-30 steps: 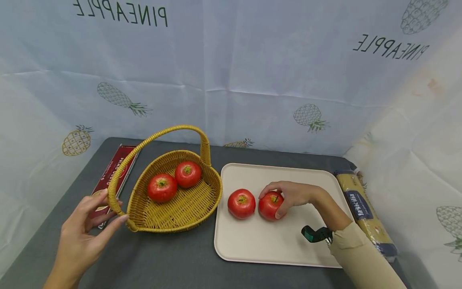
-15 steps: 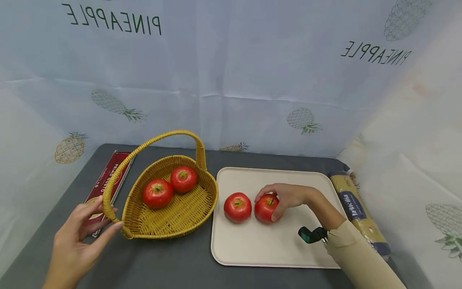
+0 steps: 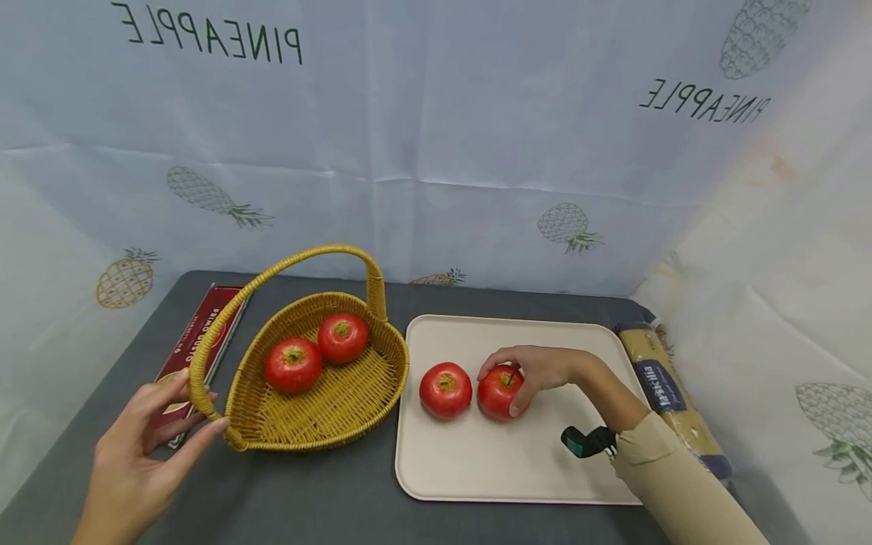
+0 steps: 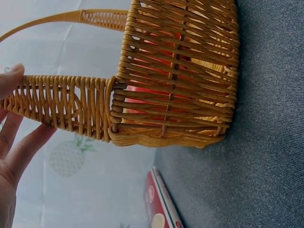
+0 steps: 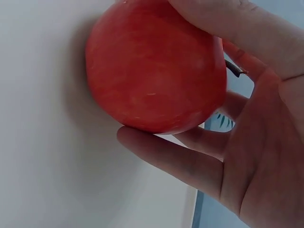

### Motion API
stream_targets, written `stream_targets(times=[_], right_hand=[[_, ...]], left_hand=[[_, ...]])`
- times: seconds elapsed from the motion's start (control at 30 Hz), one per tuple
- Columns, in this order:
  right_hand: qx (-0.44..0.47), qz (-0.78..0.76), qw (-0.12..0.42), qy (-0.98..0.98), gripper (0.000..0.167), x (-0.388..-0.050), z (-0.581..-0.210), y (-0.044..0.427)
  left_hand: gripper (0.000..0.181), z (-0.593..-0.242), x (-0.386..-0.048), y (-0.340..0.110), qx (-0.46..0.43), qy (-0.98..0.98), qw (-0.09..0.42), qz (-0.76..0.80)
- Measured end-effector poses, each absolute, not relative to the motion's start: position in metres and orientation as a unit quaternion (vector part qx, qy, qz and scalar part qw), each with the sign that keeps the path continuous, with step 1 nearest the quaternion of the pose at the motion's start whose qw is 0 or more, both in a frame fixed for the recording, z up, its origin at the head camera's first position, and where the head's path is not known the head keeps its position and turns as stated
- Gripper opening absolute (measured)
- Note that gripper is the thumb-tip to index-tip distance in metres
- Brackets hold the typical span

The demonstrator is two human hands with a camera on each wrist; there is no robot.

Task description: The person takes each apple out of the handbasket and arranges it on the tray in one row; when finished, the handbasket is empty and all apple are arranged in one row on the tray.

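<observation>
On the left, my left hand (image 3: 136, 454) pinches the near end of the handle (image 3: 235, 303) of a yellow wicker basket (image 3: 320, 424). The left wrist view has the thumb on one side of the woven handle (image 4: 61, 102) and fingers on the other. Inside the basket lie two red apples, one nearer (image 3: 294, 365) and one farther back (image 3: 343, 337). My right hand (image 3: 548, 371) grips a red apple (image 3: 496, 395) from above over the beige tray (image 3: 477, 473). In the right wrist view, thumb and fingers surround this apple (image 5: 156, 66), its stem towards the palm. Another apple (image 3: 446, 390) sits just left of it.
Behind the basket's handle lies a flat red package (image 3: 204, 322) on the grey table (image 3: 306, 499). A yellow and blue pasta pack (image 3: 671, 397) lies along the tray's right side. A pineapple-print curtain (image 3: 409, 151) hangs behind the table.
The head view has shifted slightly, moving the whole scene left and a little down. Both hands keep their holds; basket and apples show no clear movement of their own.
</observation>
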State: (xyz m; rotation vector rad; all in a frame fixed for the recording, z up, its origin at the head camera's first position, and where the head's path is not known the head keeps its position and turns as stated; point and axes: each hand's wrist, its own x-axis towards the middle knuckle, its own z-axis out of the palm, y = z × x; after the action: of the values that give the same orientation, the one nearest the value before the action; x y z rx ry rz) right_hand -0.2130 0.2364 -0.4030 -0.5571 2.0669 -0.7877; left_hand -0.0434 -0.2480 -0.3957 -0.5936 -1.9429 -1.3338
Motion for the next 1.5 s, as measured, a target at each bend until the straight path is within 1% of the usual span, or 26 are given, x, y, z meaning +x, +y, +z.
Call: stream_targets(times=[0.2,0.47,0.7,0.87,1.0,1.17,1.33,1.5], right_hand=[[-0.22,-0.302,0.421,0.827,0.063,-0.212,-0.398,0.237],[-0.268,-0.305,0.404,0.82,0.073,-0.216,-0.382,0.238],[-0.286,-0.286,0.38,0.832,0.08,-0.219,-0.37,0.236],[-0.294,-0.279,0.379,0.832,0.084,-0.224,-0.361,0.234],[-0.304,-0.269,0.377,0.833,0.083,-0.227,-0.352,0.231],[-0.328,-0.264,0.363,0.831,0.083,-0.231,-0.34,0.224],[-0.344,-0.268,0.342,0.833,0.085,-0.232,-0.328,0.213],[-0.353,-0.274,0.327,0.833,0.083,-0.232,-0.32,0.202]], left_hand=[[0.083,-0.401,-0.044,-0.251,-0.208,-0.766,0.336,-0.506],[0.086,-0.403,-0.041,-0.255,-0.166,-0.794,0.323,-0.487],[0.086,-0.403,-0.041,-0.255,-0.178,-0.79,0.33,-0.485],[0.084,-0.404,-0.043,-0.254,-0.197,-0.775,0.341,-0.494],[0.085,-0.403,-0.042,-0.253,-0.187,-0.782,0.338,-0.49],[0.086,-0.402,-0.041,-0.253,-0.168,-0.795,0.33,-0.481],[0.086,-0.402,-0.042,-0.253,-0.172,-0.793,0.333,-0.48],[0.085,-0.404,-0.043,-0.253,-0.182,-0.786,0.338,-0.484]])
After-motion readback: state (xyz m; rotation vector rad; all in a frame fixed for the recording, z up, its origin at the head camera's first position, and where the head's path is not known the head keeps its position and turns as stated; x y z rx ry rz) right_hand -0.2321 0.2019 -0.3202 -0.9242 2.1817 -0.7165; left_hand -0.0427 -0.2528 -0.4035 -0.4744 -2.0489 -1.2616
